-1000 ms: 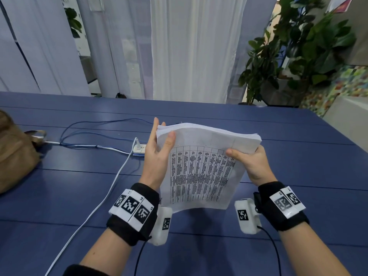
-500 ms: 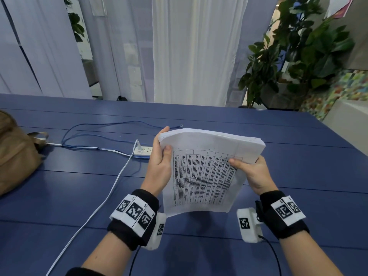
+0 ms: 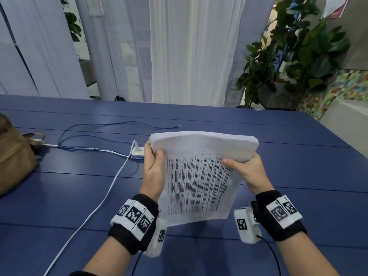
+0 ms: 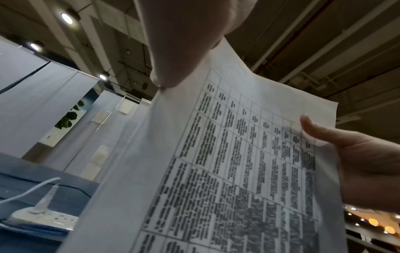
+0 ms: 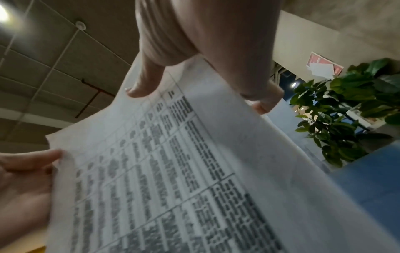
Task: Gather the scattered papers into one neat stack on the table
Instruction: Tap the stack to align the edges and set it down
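Observation:
A thick stack of white papers (image 3: pixel 199 176) with a printed table on its front sheet stands on its lower edge, tilted toward me, over the blue table (image 3: pixel 298 176). My left hand (image 3: pixel 154 166) grips the stack's left edge, thumb on the front sheet and fingers behind. My right hand (image 3: pixel 242 170) grips the right edge the same way. The left wrist view shows the printed sheet (image 4: pixel 238 162) with my left thumb (image 4: pixel 173 59) on it. In the right wrist view the same sheet (image 5: pixel 173 171) sits under my right thumb (image 5: pixel 147 77). Whether the lower edge touches the table I cannot tell.
A white power strip (image 3: pixel 137 152) lies just left of the stack, with a white cable (image 3: pixel 95 208) running toward me and a blue cable (image 3: pixel 103 126) looping behind. A brown bag (image 3: pixel 14 156) sits at the far left. Potted plants (image 3: pixel 288 56) stand beyond the table's far right corner.
The stack has shifted slightly away from me and lower in both hands. My left fingers have curled in from upright, and the thumb has slid down the front sheet.

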The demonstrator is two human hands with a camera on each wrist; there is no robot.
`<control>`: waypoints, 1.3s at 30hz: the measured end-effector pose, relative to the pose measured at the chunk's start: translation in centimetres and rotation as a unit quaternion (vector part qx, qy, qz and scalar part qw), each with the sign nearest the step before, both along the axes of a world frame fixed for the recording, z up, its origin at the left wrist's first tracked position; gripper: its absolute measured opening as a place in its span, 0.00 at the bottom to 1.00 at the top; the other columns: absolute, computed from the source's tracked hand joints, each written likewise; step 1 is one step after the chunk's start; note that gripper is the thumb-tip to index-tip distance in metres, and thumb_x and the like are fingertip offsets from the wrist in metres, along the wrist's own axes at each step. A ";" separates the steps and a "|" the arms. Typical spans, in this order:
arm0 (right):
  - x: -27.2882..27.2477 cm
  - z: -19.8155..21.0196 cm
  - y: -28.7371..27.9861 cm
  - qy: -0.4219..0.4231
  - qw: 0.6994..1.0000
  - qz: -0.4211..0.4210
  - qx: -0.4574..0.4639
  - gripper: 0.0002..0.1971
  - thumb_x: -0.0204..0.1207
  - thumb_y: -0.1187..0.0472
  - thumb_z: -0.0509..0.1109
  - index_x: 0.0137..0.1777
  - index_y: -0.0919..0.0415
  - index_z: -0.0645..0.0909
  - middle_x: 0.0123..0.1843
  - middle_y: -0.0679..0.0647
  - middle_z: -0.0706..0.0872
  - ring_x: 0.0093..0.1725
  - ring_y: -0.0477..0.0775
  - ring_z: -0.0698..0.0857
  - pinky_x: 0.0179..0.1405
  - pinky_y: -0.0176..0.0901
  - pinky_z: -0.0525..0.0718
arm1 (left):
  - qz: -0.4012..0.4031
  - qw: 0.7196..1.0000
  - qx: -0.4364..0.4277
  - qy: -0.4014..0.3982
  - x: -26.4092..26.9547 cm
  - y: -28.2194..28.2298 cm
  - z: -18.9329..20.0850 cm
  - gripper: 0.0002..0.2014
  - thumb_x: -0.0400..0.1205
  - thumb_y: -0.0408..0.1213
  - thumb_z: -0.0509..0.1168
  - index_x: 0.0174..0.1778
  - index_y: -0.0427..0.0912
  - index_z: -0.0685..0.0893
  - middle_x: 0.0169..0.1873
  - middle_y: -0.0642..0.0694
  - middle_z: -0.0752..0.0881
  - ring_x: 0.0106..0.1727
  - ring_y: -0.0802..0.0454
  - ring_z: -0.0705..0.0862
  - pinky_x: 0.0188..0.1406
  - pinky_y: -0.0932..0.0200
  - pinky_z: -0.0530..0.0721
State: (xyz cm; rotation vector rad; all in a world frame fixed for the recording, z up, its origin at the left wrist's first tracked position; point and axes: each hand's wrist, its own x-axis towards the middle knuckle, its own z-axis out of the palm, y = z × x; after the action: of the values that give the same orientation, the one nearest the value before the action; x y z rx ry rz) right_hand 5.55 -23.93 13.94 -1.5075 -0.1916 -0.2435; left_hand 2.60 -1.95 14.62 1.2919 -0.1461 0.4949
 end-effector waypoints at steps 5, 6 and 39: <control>-0.9 -0.5 1.1 -0.014 0.999 -0.021 0.042 0.22 0.47 0.55 0.80 0.44 0.59 0.84 0.34 0.42 0.91 0.38 0.40 0.90 0.38 0.32 0.86 | 0.038 0.998 -0.047 0.027 -0.2 -0.7 0.2 0.13 0.86 0.28 0.49 0.41 0.46 0.74 0.37 0.51 0.78 0.33 0.68 0.79 0.35 0.74 0.78; -1.0 -0.5 1.1 -0.016 0.999 -0.025 0.042 0.21 0.48 0.56 0.80 0.43 0.58 0.84 0.34 0.42 0.91 0.38 0.40 0.90 0.38 0.31 0.86 | 0.046 0.998 -0.047 0.020 -0.2 -0.9 0.4 0.13 0.87 0.29 0.49 0.41 0.46 0.73 0.37 0.52 0.77 0.33 0.70 0.78 0.35 0.75 0.77; -0.8 -6.6 0.6 0.109 0.991 0.017 -0.076 0.18 0.60 0.74 0.80 0.49 0.60 0.85 0.38 0.42 0.92 0.44 0.40 0.90 0.47 0.32 0.86 | 0.004 0.978 0.135 0.159 0.0 0.3 -8.4 0.06 0.85 0.33 0.56 0.56 0.42 0.68 0.48 0.58 0.80 0.45 0.74 0.81 0.41 0.83 0.76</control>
State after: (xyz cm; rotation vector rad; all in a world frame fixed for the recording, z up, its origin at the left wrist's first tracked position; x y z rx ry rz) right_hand 4.70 -23.29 7.35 -1.6684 -0.0620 -0.0364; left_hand 2.64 -1.61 6.26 1.6203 0.0630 0.2747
